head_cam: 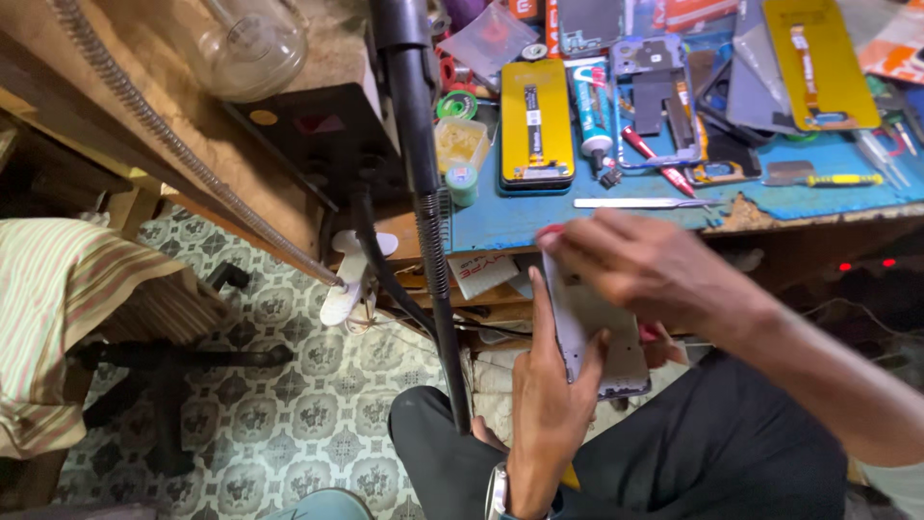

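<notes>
A left hand [551, 404] grips a grey phone frame [602, 332] over the lap, thumb and fingers clamped on its edges. The right hand [645, 270], at one o'clock, presses on the frame's top, fingers bunched around something red. Farther off, at twelve o'clock, yellow-backed screens [536, 123] and metal tweezers [640, 203] lie on the blue workbench [828, 197].

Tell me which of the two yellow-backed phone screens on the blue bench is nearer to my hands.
The left yellow screen, lying flat beside the white tube. It sits just above your right hand; the other yellow screen lies tilted at the far right of the bench.
</notes>
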